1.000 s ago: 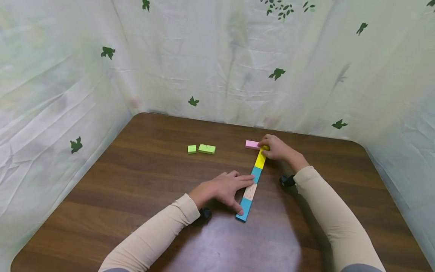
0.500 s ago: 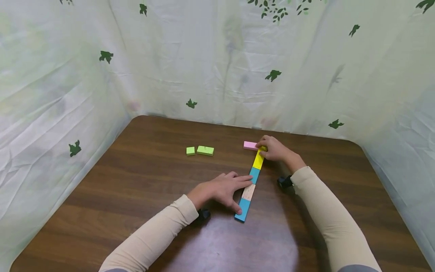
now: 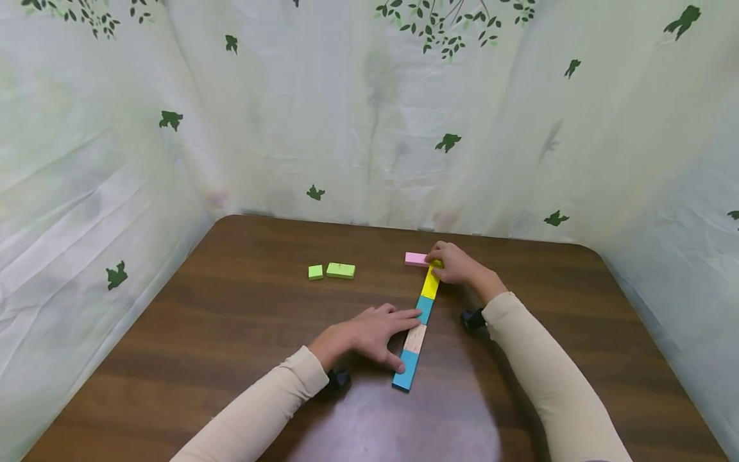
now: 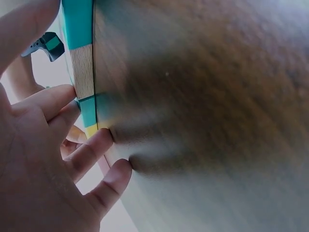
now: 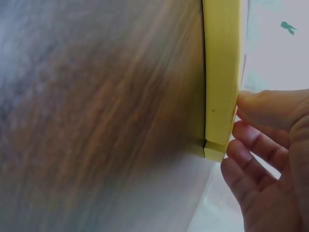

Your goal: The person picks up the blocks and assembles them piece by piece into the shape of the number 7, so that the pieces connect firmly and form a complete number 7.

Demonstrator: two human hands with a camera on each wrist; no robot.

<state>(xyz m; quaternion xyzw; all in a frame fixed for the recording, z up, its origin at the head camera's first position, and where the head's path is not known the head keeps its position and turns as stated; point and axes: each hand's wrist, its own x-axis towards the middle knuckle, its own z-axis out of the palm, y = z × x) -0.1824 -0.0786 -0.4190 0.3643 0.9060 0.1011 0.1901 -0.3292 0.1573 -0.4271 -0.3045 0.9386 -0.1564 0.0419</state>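
A row of flat blocks runs away from me on the table, ending at a yellow block [image 3: 430, 283] on the far side. Nearer come a blue block [image 3: 424, 309], a bare wood block [image 3: 414, 339] and another blue block [image 3: 408, 372]. My left hand [image 3: 373, 333] is spread along the row's left side, its thumb at the nearest blue block and fingertips at the farther one. At the far end, my right hand [image 3: 456, 264] holds the yellow end with thumb and curled fingers. A short yellow piece [image 5: 214, 151] shows past the long one in the right wrist view.
A pink block [image 3: 416, 259] lies left of the row's far end, close to the right fingertips. Farther left are a small green block [image 3: 315, 273] and a longer green block [image 3: 340, 271]. A patterned curtain [image 3: 323, 128] stands behind the wooden table [image 3: 260, 295].
The head view has tilted up, so everything on the table appears lower in it. Both hands and the blocks keep the same places relative to one another.
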